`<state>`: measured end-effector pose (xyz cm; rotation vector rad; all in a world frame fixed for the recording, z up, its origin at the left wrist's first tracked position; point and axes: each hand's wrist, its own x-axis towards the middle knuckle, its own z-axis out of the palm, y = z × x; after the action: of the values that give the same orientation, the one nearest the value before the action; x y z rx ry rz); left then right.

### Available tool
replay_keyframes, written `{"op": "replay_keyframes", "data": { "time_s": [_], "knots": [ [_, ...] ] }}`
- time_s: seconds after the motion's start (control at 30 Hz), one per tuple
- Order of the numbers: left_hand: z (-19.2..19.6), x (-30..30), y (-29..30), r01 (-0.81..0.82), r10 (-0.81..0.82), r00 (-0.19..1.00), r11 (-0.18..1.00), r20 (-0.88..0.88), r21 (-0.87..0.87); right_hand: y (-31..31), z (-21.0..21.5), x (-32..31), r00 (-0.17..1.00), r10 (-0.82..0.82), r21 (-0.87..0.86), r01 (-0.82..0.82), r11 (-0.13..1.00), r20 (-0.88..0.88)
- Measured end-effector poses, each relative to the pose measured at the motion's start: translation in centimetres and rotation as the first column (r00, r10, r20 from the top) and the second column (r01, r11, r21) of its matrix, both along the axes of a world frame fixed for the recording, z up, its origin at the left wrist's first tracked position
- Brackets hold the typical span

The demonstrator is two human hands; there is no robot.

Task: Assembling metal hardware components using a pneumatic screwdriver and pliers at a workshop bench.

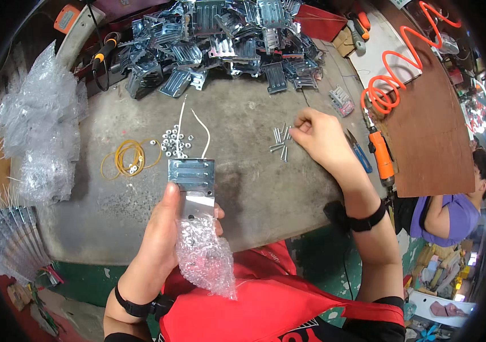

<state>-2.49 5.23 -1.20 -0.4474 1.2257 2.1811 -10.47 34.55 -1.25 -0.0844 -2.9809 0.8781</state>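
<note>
My left hand (pixel 166 225) is closed around a flat metal part with two white wires, its thumb along the left edge. A ridged silvery metal plate (pixel 191 178) covers the upper end, and the wires (pixel 207 137) stick out beyond it. Clear bubble wrap (pixel 204 251) covers the lower end. My right hand (pixel 317 137) is at a small pile of screws (pixel 280 139), thumb and fingers pinched together. Whatever lies between those fingertips is too small to make out. White-and-silver nuts (pixel 171 142) lie loose just beyond the held part.
Many ridged metal plates (pixel 214 48) are heaped at the back. Yellow rubber bands (pixel 129 154) and bubble wrap (pixel 43 125) lie left. An orange power screwdriver (pixel 380 154) with a coiled red hose (pixel 391 74) and blue-handled pliers (pixel 361 155) lie right. Another person (pixel 448 214) sits far right.
</note>
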Motion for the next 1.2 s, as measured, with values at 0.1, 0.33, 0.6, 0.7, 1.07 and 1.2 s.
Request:
{"op": "replay_keyframes", "data": {
  "time_s": [0.1, 0.33, 0.6, 0.7, 1.07, 1.2],
  "knots": [
    [-0.1, -0.1, -0.1, 0.045, -0.044, 0.999, 0.997, -0.03, 0.054, -0.3, -0.1, -1.2, 0.997, 0.017, 0.14, -0.028, 0.99, 0.074],
    [-0.6, 0.3, -1.4, 0.087, -0.083, 0.995, 0.993, -0.053, 0.083, -1.5, -0.4, -1.4, 0.986, 0.112, 0.364, -0.15, 0.919, 0.124],
    [-0.3, 0.7, -1.1, 0.099, -0.091, 0.995, 0.975, -0.05, 0.2, -5.9, 4.0, 4.8, 0.99, 0.119, -0.503, -0.062, 0.862, 0.081],
    [0.2, 0.5, -0.4, 0.104, -0.096, 0.991, 0.991, -0.098, 0.088, -9.3, 3.2, 6.7, 0.888, 0.288, -0.508, -0.444, 0.738, -0.358],
    [-1.0, 1.8, -0.3, 0.048, -0.029, 0.983, 0.994, -0.18, 0.102, -11.1, 1.8, 7.8, 0.749, 0.444, -0.072, -0.543, 0.837, -0.493],
    [-0.6, 1.6, -0.7, 0.066, -0.049, 0.993, 0.985, -0.109, 0.158, -10.7, 2.4, 8.2, 0.756, 0.478, -0.047, -0.553, 0.832, -0.447]
  ]
}}
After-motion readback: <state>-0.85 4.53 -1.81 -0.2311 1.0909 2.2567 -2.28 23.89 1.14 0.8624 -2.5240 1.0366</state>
